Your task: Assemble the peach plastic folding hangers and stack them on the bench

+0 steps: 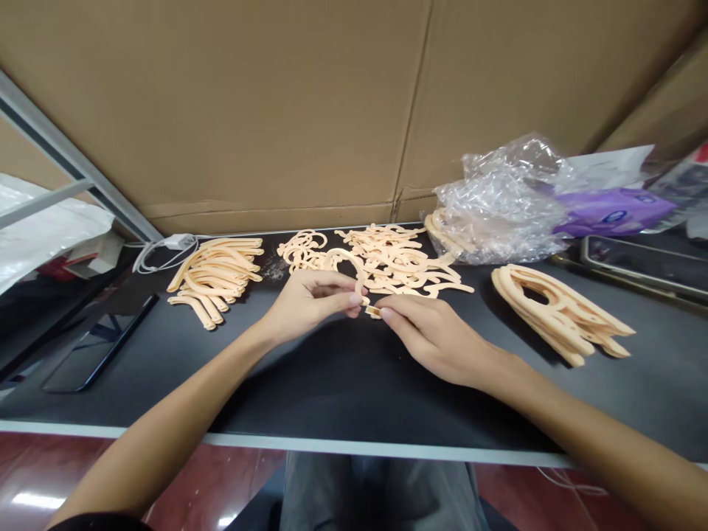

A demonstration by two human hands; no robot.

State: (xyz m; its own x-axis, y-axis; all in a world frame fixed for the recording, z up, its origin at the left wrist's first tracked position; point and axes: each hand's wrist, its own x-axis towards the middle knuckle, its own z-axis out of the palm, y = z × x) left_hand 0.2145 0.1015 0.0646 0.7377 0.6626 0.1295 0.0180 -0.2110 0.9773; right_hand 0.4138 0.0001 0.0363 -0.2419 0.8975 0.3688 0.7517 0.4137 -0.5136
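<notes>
My left hand (321, 299) pinches a cream-coloured hook-shaped plastic piece (354, 264), its curve arching up above the fingers. Close beside it, my right hand (423, 328) grips a small cream plastic piece (374, 312) between thumb and fingers; most of this piece is hidden. The ends of the two pieces nearly meet, and I cannot tell whether they touch. Behind my hands lies a loose heap of curved cream pieces (395, 254), with a smaller cluster of hooked pieces (303, 247) to its left.
Long curved arms (221, 273) are piled at left, near a phone (102, 343) and a white cable (166, 251). At right sit stacked cream frames (558, 310), clear plastic bags (503, 199) and a purple packet (613, 210). A cardboard wall (276, 110) stands behind the black table (332, 391).
</notes>
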